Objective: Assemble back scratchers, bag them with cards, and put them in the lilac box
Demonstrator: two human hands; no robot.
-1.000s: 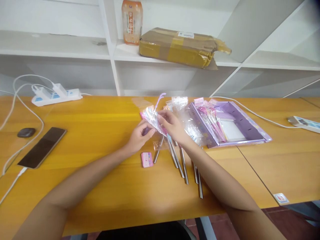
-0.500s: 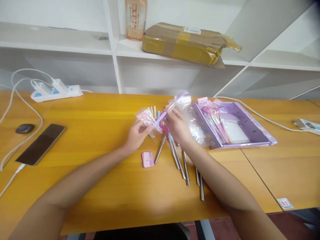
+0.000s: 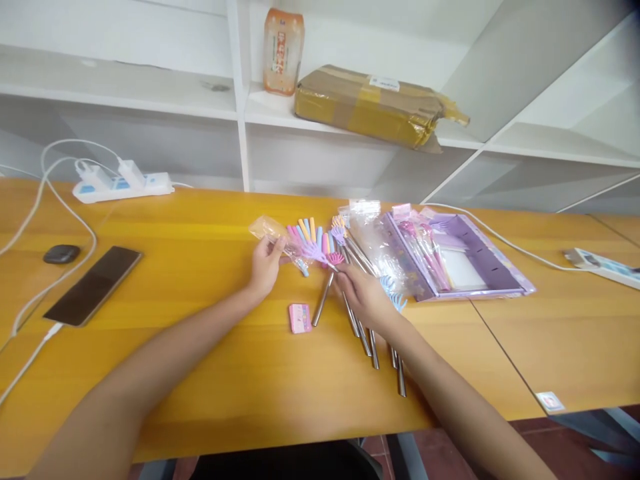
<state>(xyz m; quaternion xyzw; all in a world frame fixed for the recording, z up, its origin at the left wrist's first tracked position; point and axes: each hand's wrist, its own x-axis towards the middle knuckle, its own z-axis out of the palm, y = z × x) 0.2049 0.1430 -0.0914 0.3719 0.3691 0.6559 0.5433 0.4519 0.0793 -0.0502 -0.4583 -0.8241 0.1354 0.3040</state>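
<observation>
My left hand (image 3: 266, 265) pinches a clear plastic sleeve (image 3: 267, 229) by its edge. A purple back scratcher (image 3: 314, 251) with a claw-shaped head is gripped by my right hand (image 3: 361, 288), its head pointing left at the sleeve. Whether the head lies inside or in front of the sleeve I cannot tell. Under and beside my right hand lie metal-rod back scratchers with pink (image 3: 335, 259), blue (image 3: 393, 293) and orange heads. Behind my hands is a row of pastel handle grips (image 3: 307, 230). A small stack of pink cards (image 3: 300, 319) rests nearer me.
At right sits a purple tray box (image 3: 480, 292) holding bagged pink scratchers (image 3: 433, 257), with clear bags (image 3: 385, 247) beside it. A phone (image 3: 94, 285), black mouse-like object (image 3: 61, 253) and power strip (image 3: 125, 187) are at left. A cardboard parcel (image 3: 367, 107) and orange bottle (image 3: 283, 52) stand on the shelf.
The purple back scratcher has swung round: its claw head now points left, with only my right hand on it. My left hand has moved slightly left with the sleeve. The camera view has shifted.
</observation>
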